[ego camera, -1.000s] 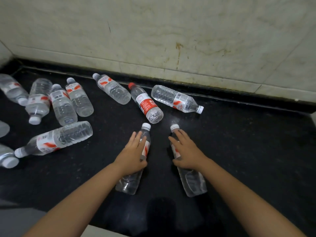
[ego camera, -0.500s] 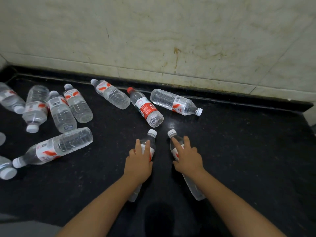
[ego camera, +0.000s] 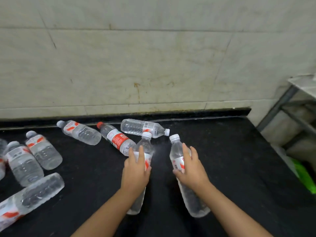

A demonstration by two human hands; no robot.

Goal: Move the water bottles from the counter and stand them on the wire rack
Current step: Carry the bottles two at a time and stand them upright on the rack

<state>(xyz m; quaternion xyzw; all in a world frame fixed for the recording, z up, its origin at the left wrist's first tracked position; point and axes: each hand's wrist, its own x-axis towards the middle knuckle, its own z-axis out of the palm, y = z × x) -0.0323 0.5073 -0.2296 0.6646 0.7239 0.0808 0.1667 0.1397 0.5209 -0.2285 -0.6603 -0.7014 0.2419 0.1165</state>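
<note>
Left grip [ego camera: 136, 170]: fingers curled over the label band of one water bottle [ego camera: 142, 152], thumb side hidden. Right grip [ego camera: 191, 168]: same clasp on a second bottle [ego camera: 177, 151]. Both sit at frame centre, caps pointing toward the wall.

Change over the last second: the two bottles lay flat on the black worktop [ego camera: 230, 168] under loosely laid hands; now the necks are raised and the bodies tilted, bases low toward the viewer. View has swung right too, bringing a rack frame [ego camera: 287, 106] into the right edge. Judgement: pickup made, carry to the rack is next.

Bottles are clear, ribbed thin plastic, white caps, red-and-white wraps; likely to dent under squeeze.

Loose bottles [ego camera: 80, 133] lie on their sides at left and along the back edge, one red-capped bottle [ego camera: 116, 137] just beside the left-hand one. Wall [ego camera: 153, 57] is pale stained stone tile.
</note>
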